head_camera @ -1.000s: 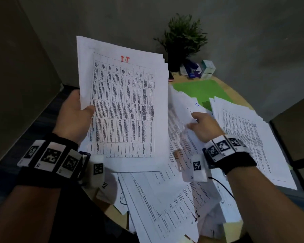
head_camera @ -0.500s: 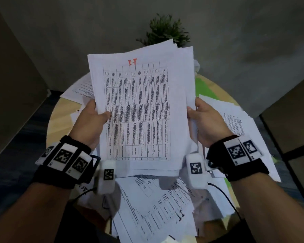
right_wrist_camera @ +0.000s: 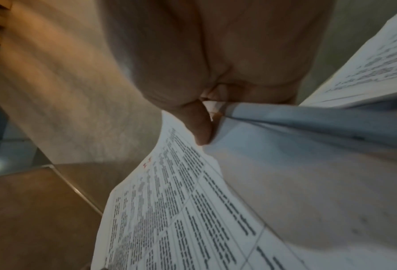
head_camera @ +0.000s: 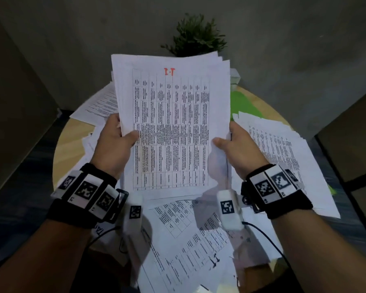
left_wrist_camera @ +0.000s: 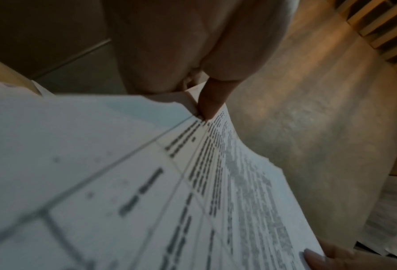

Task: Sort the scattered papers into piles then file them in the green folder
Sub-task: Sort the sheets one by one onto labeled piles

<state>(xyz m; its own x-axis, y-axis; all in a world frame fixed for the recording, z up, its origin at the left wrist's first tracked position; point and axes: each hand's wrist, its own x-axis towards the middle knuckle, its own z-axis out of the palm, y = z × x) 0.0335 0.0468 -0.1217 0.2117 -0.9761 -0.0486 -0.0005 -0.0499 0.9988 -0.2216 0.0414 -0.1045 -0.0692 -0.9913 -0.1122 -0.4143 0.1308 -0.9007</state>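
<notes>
A: Head view first, against half a second ago: the sheaf of papers [head_camera: 171, 127] has been squared up between both hands, and the plant [head_camera: 195, 37] shows more above its top edge.

B: And a second ago?

A: Then only the left hand held the sheaf, off to the left, while the right hand was down on the scattered papers [head_camera: 190, 240].

B: Poses, from the left?

A: The left hand [head_camera: 112, 146] grips the sheaf's left edge, thumb across the printed table, fingers behind. The right hand [head_camera: 239, 149] mirrors it on the right edge, thumb on the front. The sheaf stands tilted up above the round table [head_camera: 72, 140].

B: The folder?

A: The green folder [head_camera: 243, 102] lies flat at the far right of the table, partly under a sorted pile [head_camera: 283, 157]. Another pile [head_camera: 97, 106] sits far left.

B: Do the wrist views add anything?

A: The left wrist view shows the thumb [left_wrist_camera: 208, 102] pinching the sheet edge. The right wrist view shows its thumb [right_wrist_camera: 199, 126] pressed on the page, and several sheet edges fanned beside it.
</notes>
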